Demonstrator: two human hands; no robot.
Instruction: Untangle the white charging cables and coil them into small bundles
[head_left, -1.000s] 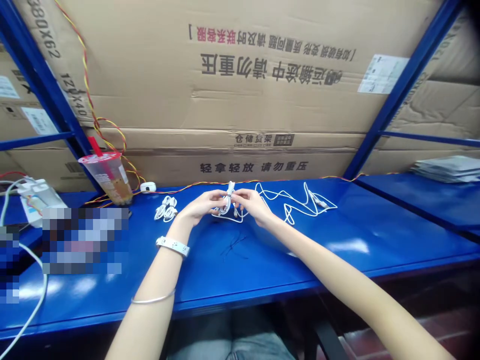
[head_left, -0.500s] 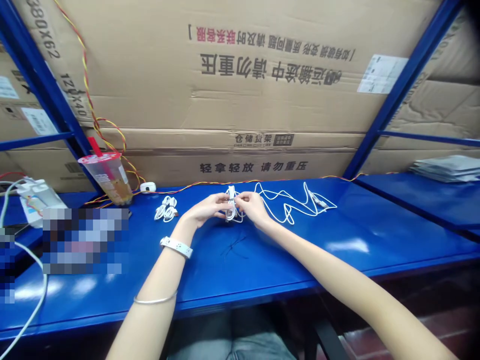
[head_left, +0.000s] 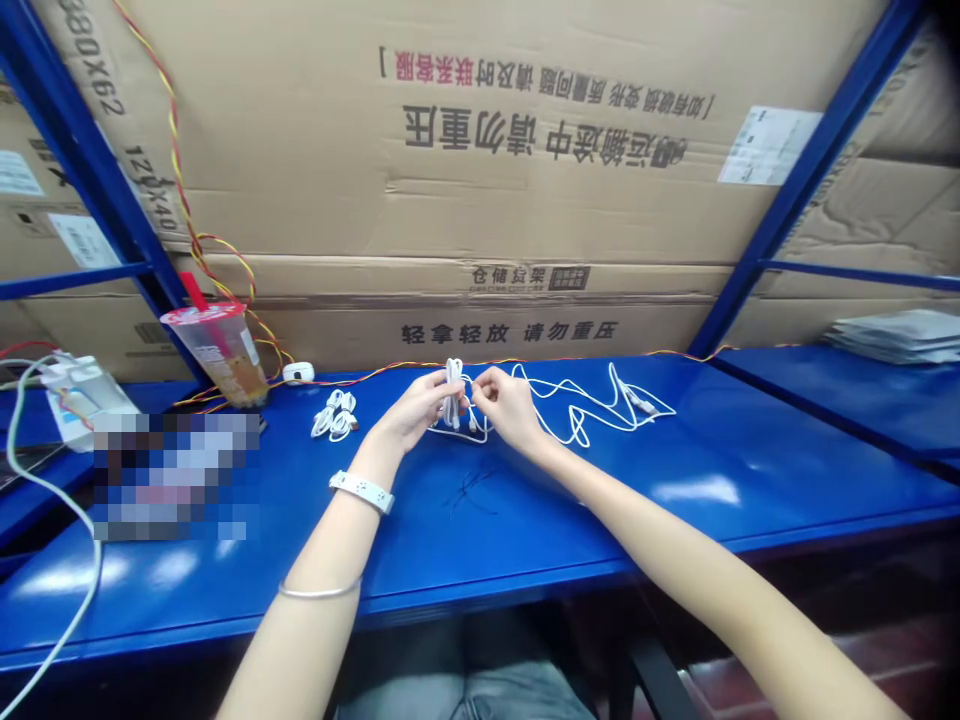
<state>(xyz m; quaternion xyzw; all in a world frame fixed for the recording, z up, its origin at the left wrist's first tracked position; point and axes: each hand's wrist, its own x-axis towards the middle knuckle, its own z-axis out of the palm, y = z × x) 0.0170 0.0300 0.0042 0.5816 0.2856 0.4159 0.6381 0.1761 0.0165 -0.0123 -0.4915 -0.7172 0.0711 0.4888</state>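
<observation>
1. Below the table edge, the person's lap in grey denim [head_left: 465, 690] shows between the two bare forearms.
2. A thin silver bangle [head_left: 319, 592] circles the left forearm, and a white, dotted wristband [head_left: 361, 492] sits at the left wrist.
3. The left hand [head_left: 409, 415] and right hand [head_left: 506, 405] are raised together over the table, just apart and not touching. The left fingers clamp a white cable [head_left: 452, 395], doubled into a narrow upright bundle; the right fingertips [head_left: 481, 390] pinch a strand of it just beside.
4. The rest of that smooth, thin cable drops in a loop onto the blue steel table [head_left: 525, 540]. A long, loose length [head_left: 592, 410] snakes to the right in wavy bends and ends in a small connector.
5. Thin dark scratches [head_left: 469, 490] mark the glossy table in front of the hands.
6. Left of the hands lies a small coiled white cable [head_left: 334, 415]. Beyond it is a blurred patch [head_left: 176, 478], its contents impossible to tell.
7. Farther left stands a see-through plastic cup [head_left: 217, 350] with a red lid and a red straw, brownish residue pooled in its base. A white power strip [head_left: 82, 400] lies nearby.
8. Twisted red-and-yellow wires [head_left: 180, 190] run along the table's back edge and up the corrugated cardboard boxes [head_left: 480, 170] behind the blue shelf posts [head_left: 806, 190]. A stack of flat grey packets [head_left: 896, 335] rests far right.
</observation>
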